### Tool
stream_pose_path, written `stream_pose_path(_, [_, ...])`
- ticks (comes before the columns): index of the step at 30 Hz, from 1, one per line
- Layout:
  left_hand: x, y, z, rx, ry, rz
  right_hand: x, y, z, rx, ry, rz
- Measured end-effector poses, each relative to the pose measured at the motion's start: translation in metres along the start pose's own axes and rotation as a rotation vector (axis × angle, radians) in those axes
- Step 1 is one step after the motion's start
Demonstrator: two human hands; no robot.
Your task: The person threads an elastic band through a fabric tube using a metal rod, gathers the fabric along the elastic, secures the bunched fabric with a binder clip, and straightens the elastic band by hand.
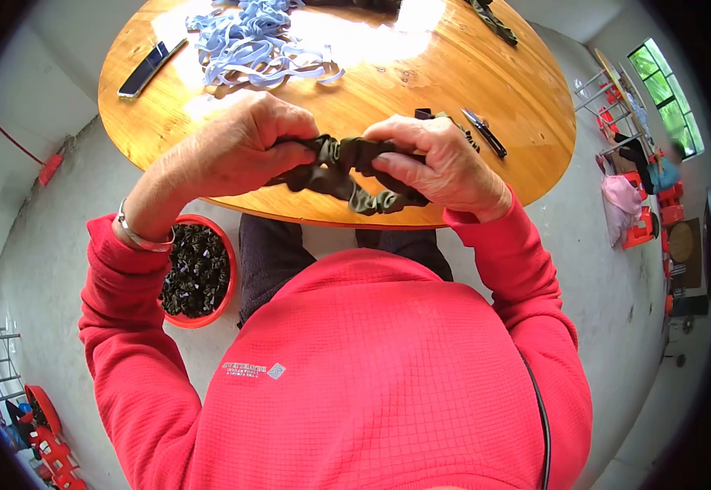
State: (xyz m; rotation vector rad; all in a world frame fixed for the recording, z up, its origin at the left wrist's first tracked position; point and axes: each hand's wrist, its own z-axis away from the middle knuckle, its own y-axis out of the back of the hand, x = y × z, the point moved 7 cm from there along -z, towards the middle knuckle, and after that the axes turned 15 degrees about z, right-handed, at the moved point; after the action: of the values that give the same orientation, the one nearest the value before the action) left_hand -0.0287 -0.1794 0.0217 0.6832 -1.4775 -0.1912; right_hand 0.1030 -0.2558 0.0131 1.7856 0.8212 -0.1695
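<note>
A dark green scrunchie of gathered, shiny fabric is stretched into a loop above the table's near edge. My left hand grips its left end, thumb and fingers pressed together on the cloth. On the other side, my right hand pinches the right end between thumb and fingers. Just beyond the right hand lie a small black-handled cutting tool and some dark strip-like pieces, partly hidden by that hand. Past the left hand is a tangled heap of light blue elastic bands.
The round wooden table also carries a phone at left and a dark green fabric strip at far right. On the floor at my left stands a red tub full of dark gathered pieces. Red stools stand far right.
</note>
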Motion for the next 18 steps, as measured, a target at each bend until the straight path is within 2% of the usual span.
stream_pose_path(5, [0.0,-0.004,-0.004,-0.102,-0.119,-0.098,0.009,0.0,-0.002,-0.245,-0.048,-0.035])
stream_pose_path(8, [0.003,0.008,0.001,-0.104,-0.194,-0.14,0.037,0.009,0.009,-0.258,-0.232,-0.209])
stream_pose_path(9, [0.0,0.011,0.004,-0.095,-0.191,-0.123,0.039,0.013,0.014,-0.298,-0.315,-0.365])
stream_pose_path(12, [-0.008,0.015,0.005,-0.053,-0.18,-0.091,0.056,0.002,0.024,-0.185,-0.175,-0.341])
stream_pose_path(13, [-0.012,0.016,0.004,-0.036,-0.16,-0.081,0.06,0.001,0.027,-0.201,-0.244,-0.325])
stream_pose_path(17, [-0.012,0.028,-0.004,-0.004,-0.128,0.04,0.021,0.036,0.012,0.134,0.07,0.472])
stream_pose_path(18, [-0.009,0.029,-0.007,0.027,-0.107,0.114,0.008,0.041,0.005,0.185,0.099,0.523])
